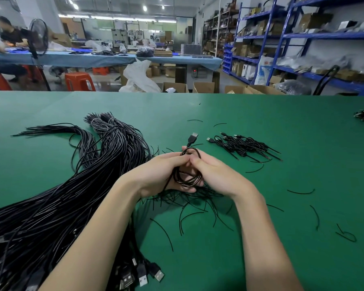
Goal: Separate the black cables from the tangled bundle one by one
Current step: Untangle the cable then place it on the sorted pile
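Two hands meet over the green table (261, 127) | left hand (158, 175) and right hand (216, 175) both grasp one coiled black cable (187, 164) | one big tangled bundle (72, 185) left of the coil | one small pile of coiled cables (244, 147) up-right of it

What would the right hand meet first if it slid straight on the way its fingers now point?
The right hand points left, so it would first meet the coiled cable and the left hand holding it. They already touch, as far as this view shows.
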Tool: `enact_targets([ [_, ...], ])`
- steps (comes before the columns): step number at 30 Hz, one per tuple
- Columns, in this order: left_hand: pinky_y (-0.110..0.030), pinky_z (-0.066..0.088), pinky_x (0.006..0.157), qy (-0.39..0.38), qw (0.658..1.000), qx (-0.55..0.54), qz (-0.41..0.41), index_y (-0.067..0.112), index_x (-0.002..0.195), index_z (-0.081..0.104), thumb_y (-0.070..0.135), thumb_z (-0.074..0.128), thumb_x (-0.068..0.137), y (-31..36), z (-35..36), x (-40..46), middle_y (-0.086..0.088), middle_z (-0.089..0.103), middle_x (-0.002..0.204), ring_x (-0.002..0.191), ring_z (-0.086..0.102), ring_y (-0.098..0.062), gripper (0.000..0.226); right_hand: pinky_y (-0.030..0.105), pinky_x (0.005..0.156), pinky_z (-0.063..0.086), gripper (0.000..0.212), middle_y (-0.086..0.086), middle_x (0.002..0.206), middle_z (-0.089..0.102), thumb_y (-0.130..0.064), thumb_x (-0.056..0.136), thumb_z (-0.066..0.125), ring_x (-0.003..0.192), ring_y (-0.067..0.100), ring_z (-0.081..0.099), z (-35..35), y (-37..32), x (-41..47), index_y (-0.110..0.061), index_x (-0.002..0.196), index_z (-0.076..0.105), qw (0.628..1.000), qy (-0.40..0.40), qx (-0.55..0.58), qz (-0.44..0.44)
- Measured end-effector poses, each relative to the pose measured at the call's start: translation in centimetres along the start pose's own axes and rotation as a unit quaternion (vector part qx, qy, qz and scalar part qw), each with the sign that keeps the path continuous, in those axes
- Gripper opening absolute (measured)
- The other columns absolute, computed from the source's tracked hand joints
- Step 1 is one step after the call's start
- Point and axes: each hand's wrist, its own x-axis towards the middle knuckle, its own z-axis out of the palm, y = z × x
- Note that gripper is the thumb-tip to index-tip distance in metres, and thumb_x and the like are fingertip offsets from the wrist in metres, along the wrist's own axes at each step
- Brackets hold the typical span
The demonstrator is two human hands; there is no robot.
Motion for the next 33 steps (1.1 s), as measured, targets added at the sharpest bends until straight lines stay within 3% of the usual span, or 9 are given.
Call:
enact_targets([
  [5,-0.035,0.061,0.067,0.005,1.000,0.016,0.020,0.004,0.111,0.060,0.019,0.037,0.109,-0.3,0.1,0.2,-0.018,0.059,0.091,0.076,0.070,-0.027,0.028,0.009,0.067,0.044,0.028,-0.020,0.073,0.057,-0.039,0.109,0.039,0.061,0.000,0.052,-0.4,0.1,-0.1,-0.044,0.101,0.066,0.998,-0.024,0.054,-0.009],
  [9,-0.031,0.057,0.059,0.040,0.984,0.166,0.054,0.004,0.114,0.042,0.024,0.030,0.111,-0.7,0.5,0.7,-0.013,0.051,0.091,0.075,0.068,-0.026,0.024,0.031,0.078,0.047,0.052,-0.013,0.092,0.071,-0.078,0.090,0.044,0.087,0.008,0.065,-0.8,-0.5,0.2,-0.034,0.104,0.070,0.990,0.118,0.025,0.071],
  [12,-0.027,0.050,0.050,0.077,0.942,0.312,0.095,0.008,0.107,0.039,0.026,0.027,0.110,-1.1,1.0,1.1,-0.010,0.055,0.088,0.067,0.064,-0.022,0.022,0.031,0.068,0.048,0.067,-0.006,0.065,0.070,-0.089,0.077,0.046,0.063,0.010,0.064,-0.9,-1.1,0.3,-0.027,0.072,0.072,0.979,0.157,-0.046,0.122],
  [14,-0.024,0.046,0.054,0.100,0.881,0.443,0.131,0.011,0.107,0.042,0.029,0.027,0.109,-1.3,0.9,1.4,-0.005,0.062,0.083,0.063,0.061,-0.019,0.023,0.030,0.063,0.053,0.067,-0.003,0.052,0.066,-0.083,0.076,0.057,0.047,0.009,0.060,-0.5,-1.3,0.3,-0.020,0.057,0.067,0.980,0.145,-0.017,0.136],
  [16,-0.022,0.037,0.055,0.114,0.846,0.498,0.153,0.012,0.102,0.039,0.026,0.028,0.109,-1.5,0.7,1.6,-0.005,0.060,0.076,0.061,0.055,-0.015,0.018,0.025,0.055,0.054,0.054,-0.003,0.054,0.067,-0.068,0.081,0.071,0.047,0.008,0.061,-0.1,-1.1,0.5,-0.016,0.071,0.072,0.977,0.152,0.064,0.138],
  [22,-0.024,0.040,0.053,0.116,0.838,0.506,0.167,0.010,0.109,0.033,0.017,0.032,0.108,-1.8,1.0,2.0,-0.010,0.061,0.075,0.063,0.058,-0.018,0.007,0.016,0.066,0.057,0.035,0.005,0.088,0.077,-0.030,0.093,0.075,0.073,0.011,0.076,0.3,-0.1,1.0,0.004,0.100,0.074,0.948,0.142,0.259,0.116],
  [27,-0.025,0.044,0.057,0.124,0.873,0.455,0.122,0.015,0.117,0.027,0.021,0.033,0.108,-1.9,0.6,2.4,-0.012,0.068,0.087,0.067,0.060,-0.021,0.013,0.017,0.066,0.056,0.037,0.010,0.080,0.066,-0.019,0.093,0.075,0.067,0.010,0.064,1.2,0.2,1.5,0.017,0.095,0.067,0.942,0.168,0.278,0.084],
  [30,-0.030,0.038,0.053,0.114,0.947,0.292,0.062,0.017,0.113,0.027,0.026,0.040,0.108,-1.7,0.4,2.4,-0.006,0.057,0.081,0.062,0.047,-0.021,0.016,0.016,0.058,0.051,0.016,0.007,0.071,0.064,-0.013,0.092,0.075,0.054,0.008,0.058,1.3,0.2,1.4,0.001,0.083,0.073,0.946,0.166,0.272,0.065],
  [33,-0.023,0.037,0.051,0.078,0.982,0.171,0.020,0.015,0.108,0.038,0.026,0.044,0.107,-1.3,0.1,1.9,0.003,0.053,0.073,0.056,0.047,-0.011,0.012,0.021,0.057,0.051,0.011,0.004,0.061,0.059,-0.007,0.091,0.074,0.049,0.013,0.055,0.8,0.2,1.3,-0.007,0.080,0.076,0.946,0.142,0.285,0.061],
])
